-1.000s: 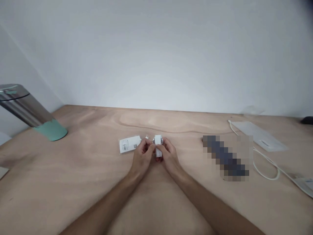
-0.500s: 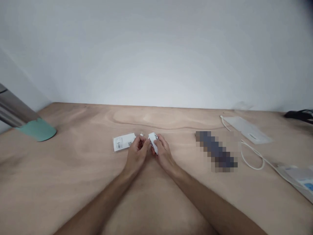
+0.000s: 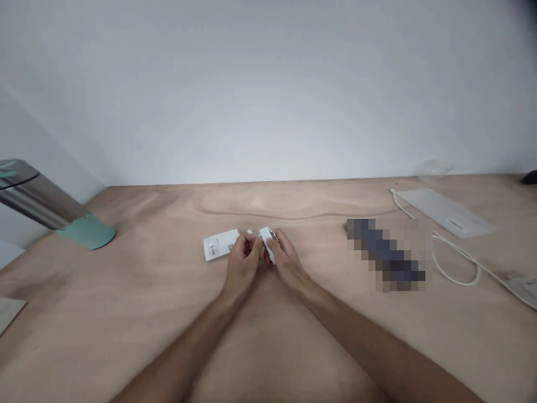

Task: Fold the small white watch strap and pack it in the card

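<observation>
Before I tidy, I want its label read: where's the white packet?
In the head view, the white packet lies on the wooden table, left of centre, immediately beside the left hand.

The right hand point(image 3: 289, 262) is holding a small white object point(image 3: 267, 243); the left hand point(image 3: 242, 266) is curling beside it. A labelled packet point(image 3: 218, 245) is lying just left.

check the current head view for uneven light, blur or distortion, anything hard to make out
Head view: brightest low on the wall, dimmer toward the corners; head view: the steel bottle leans outward, probably wide-angle stretch; head view: blocky pixels obscure the dark item; head view: fine detail on the white piece and packet looks too soft to read
</observation>
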